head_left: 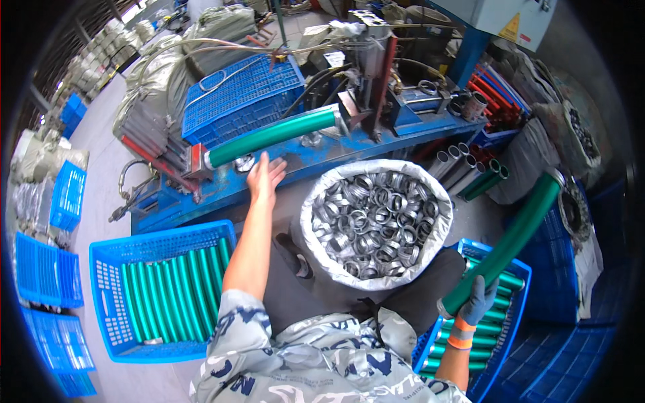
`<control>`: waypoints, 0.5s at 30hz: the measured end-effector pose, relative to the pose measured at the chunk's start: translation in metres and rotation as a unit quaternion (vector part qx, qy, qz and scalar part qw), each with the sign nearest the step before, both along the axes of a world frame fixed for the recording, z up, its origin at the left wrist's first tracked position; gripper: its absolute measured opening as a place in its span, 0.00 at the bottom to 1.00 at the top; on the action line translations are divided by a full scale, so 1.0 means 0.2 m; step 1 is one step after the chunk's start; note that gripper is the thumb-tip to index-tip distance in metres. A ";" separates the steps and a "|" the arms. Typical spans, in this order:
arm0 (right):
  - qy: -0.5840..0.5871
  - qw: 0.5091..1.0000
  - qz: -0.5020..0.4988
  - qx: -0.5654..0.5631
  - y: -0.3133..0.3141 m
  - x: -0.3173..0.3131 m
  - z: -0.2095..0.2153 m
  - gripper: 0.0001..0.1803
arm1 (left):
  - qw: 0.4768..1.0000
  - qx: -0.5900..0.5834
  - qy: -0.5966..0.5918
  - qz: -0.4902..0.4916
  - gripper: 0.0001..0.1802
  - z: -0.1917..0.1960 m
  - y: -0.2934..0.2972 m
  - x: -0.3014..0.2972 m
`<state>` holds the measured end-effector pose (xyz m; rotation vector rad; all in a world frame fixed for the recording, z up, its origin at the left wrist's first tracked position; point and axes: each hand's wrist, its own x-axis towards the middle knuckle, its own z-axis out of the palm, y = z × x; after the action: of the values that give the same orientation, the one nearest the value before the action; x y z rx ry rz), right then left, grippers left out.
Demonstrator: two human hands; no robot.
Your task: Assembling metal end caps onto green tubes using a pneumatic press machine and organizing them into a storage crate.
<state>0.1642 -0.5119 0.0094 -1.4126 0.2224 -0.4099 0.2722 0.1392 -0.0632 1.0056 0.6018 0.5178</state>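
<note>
My right hand (476, 301), in a grey glove with an orange band at the wrist, grips a green tube (514, 238) near its lower end. The tube slants up and away to the right, a metal ring at its far end. My bare left hand (266, 178) is stretched out with fingers apart, just below a second green tube (272, 136). That tube lies across the blue machine bench (222, 188), between a red-edged clamp block at its left end and a metal fixture at its right. My left hand appears empty.
A white sack (310, 232) full of metal rings stands between my knees. Blue crates of green tubes sit to the left (97, 282) and right (523, 295). Bare metal tubes (463, 164) stand beyond the sack. A grey control box (510, 20) hangs at upper right.
</note>
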 end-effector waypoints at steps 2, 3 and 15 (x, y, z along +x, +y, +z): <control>-0.006 0.999 -0.052 -0.007 -0.27 -0.13 -0.09 0.27 | 0.998 0.049 0.022 0.025 0.38 -0.05 -0.09 -0.16; 0.002 0.997 -0.079 -0.015 -0.47 -0.21 -0.17 0.25 | 0.996 0.074 0.030 0.049 0.33 -0.11 -0.10 -0.22; 0.403 0.856 -0.317 -0.060 -1.26 -0.29 -1.29 0.45 | 0.939 0.122 0.255 0.195 0.31 -0.78 0.36 -1.44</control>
<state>0.1070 -0.7638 -0.2484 -1.5471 1.3992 -0.3396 -0.0157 0.2114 -0.2185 1.2757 1.2404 0.6980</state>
